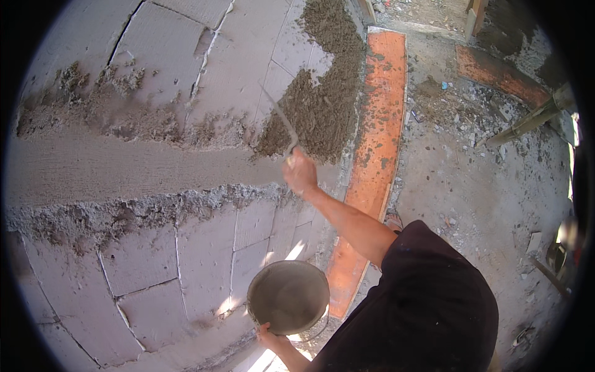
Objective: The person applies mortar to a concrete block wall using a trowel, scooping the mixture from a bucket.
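nearest the camera: dark sleeve [427,297]. the trowel [287,127] is at the left edge of the wet mortar [331,111] on the block wall [158,56]; from here i cannot tell whether the blade touches. right hand [300,173]: closed around the trowel handle. left hand [271,338]: clasping the bucket [256,291] by its rim. expected handling: trowel light, stiff, possibly slippery; hold by handle. bucket probably heavy when loaded; support at rim. beyond: spattered orange board [375,142]. no legible labels or writing.
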Demonstrator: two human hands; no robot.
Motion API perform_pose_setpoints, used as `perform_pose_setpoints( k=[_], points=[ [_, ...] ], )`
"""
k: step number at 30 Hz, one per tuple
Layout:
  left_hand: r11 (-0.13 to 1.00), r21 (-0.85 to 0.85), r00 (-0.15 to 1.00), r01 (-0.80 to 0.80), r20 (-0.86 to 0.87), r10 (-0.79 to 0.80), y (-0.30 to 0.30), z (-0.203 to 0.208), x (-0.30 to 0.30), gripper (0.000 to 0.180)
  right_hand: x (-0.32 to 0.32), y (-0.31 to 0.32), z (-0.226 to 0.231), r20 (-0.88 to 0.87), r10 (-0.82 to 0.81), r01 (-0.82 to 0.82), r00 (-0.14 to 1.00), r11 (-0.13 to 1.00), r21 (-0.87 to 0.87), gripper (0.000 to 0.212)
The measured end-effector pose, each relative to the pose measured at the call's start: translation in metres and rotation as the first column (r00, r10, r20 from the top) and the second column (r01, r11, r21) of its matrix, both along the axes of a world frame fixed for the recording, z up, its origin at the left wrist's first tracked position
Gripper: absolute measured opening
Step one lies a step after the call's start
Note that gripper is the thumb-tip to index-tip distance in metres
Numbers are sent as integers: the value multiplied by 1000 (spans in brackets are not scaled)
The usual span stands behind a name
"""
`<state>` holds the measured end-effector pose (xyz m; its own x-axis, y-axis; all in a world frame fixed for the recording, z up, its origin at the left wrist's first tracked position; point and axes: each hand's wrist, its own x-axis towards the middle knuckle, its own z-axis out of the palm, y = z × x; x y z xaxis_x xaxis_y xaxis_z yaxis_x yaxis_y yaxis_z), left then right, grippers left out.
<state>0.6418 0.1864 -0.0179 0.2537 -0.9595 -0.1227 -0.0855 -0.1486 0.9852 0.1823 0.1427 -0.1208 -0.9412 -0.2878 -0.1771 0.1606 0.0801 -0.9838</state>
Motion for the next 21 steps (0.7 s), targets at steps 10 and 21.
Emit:
perform_pose_setpoints(
  k=[10,21],
  points=[
    [981,65,976,181,-136,-171,13,7,-98,21,53,205,78,-236,908,-719,348,419,555,34],
    [817,-83,784,570,-241,-572,-2,30,-180,45,56,185,169,-70,996,-295,62,85,952,20]
  ],
)
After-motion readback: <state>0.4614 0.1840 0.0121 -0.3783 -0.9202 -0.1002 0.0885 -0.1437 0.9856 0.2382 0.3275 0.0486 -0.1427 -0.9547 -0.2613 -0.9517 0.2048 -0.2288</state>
